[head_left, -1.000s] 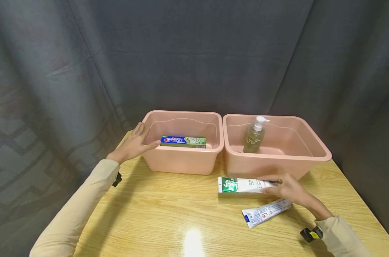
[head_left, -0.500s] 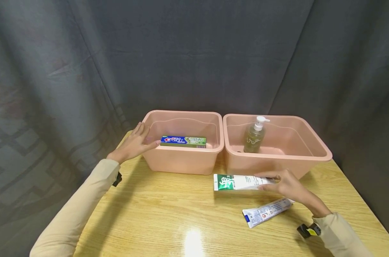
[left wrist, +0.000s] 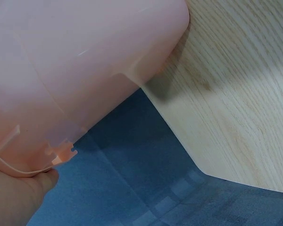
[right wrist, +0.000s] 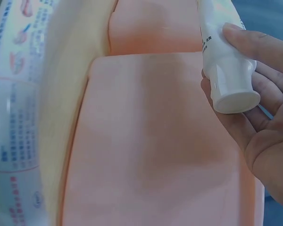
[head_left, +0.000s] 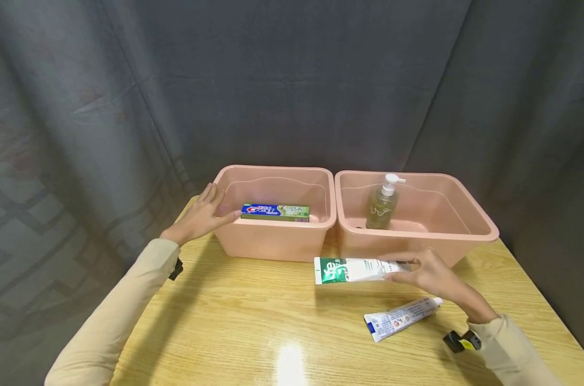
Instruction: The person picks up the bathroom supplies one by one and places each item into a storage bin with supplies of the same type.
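Note:
Between thumb and fingers my right hand pinches a green and white toothpaste tube near its cap end. The tube is held above the table, in front of the right pink bin; its white cap shows in the right wrist view. My left hand rests on the left rim of the left pink bin, its fingers spread and fairly straight. Inside that bin lies a blue and green toothpaste box. A second toothpaste tube, white and blue, lies on the table below my right hand.
A pump bottle with a white top stands in the right bin. The two bins are side by side on the wooden table. Behind them hangs a dark grey curtain.
My right hand has lifted the green and white toothpaste tube a little and carried it slightly leftward. More of the white and blue tube's cap end is visible. The left hand stays put.

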`<state>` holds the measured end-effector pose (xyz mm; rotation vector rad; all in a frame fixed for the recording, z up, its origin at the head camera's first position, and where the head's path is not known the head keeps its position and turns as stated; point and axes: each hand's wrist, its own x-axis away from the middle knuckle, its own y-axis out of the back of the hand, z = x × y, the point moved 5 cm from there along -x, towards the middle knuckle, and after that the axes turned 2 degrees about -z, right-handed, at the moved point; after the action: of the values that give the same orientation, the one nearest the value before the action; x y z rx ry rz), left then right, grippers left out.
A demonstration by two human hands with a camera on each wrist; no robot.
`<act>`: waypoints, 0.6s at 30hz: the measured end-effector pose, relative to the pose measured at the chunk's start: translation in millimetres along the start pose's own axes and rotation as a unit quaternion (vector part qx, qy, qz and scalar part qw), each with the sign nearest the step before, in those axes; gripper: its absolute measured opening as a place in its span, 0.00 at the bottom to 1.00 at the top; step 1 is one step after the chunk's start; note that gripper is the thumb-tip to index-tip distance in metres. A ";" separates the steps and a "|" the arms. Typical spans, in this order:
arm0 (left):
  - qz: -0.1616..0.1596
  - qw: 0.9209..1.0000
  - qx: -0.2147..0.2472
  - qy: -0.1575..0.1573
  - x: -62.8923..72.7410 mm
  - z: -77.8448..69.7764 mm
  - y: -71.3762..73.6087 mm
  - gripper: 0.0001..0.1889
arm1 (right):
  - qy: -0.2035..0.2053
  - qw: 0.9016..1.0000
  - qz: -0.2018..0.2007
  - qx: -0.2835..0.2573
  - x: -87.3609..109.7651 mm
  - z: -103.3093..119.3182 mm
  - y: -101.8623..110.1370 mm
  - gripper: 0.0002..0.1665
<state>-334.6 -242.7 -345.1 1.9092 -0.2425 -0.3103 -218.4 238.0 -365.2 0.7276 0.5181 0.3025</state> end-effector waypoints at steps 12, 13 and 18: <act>0.003 1.000 -0.003 0.003 -0.7 1.2 -0.5 0.54 | -0.007 1.000 0.000 -0.024 -7.9 11.9 5.5 0.20; 0.002 1.000 -0.003 0.002 -0.6 1.2 -0.5 0.54 | -0.006 1.000 -0.002 -0.021 -8.3 12.6 5.8 0.20; -0.001 1.000 -0.005 -0.001 0.0 0.5 0.0 0.54 | -0.002 1.000 -0.005 -0.023 -11.2 14.2 6.4 0.20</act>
<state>-334.7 -243.1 -345.3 1.8992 -0.2397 -0.3130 -220.5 229.8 -347.9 0.6816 0.5102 0.3025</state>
